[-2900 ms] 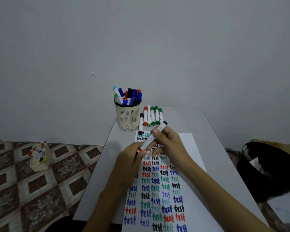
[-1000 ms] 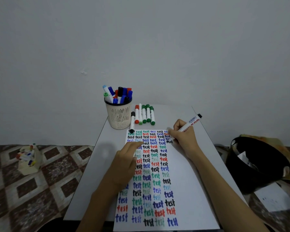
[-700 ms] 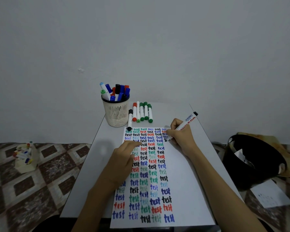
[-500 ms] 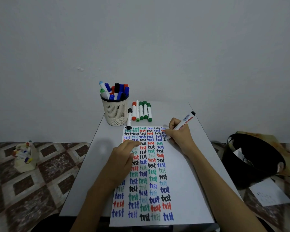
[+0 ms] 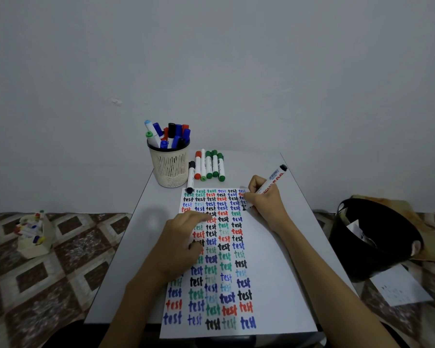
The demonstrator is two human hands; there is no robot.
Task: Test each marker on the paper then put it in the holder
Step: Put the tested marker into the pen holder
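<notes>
A right hand (image 5: 264, 202) gripped a white, black-ended marker (image 5: 271, 180), tip on white paper (image 5: 274, 285), barrel slanting away rightward. The left hand (image 5: 178, 244) pressed the sheet, forefinger straight, nearer the cream mesh holder (image 5: 170, 169) beyond.

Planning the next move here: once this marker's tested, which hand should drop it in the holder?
Right, probably: the right hand grips the marker, while the left hand rests on the paper, holding it steady. The holder stands just ahead.
</notes>
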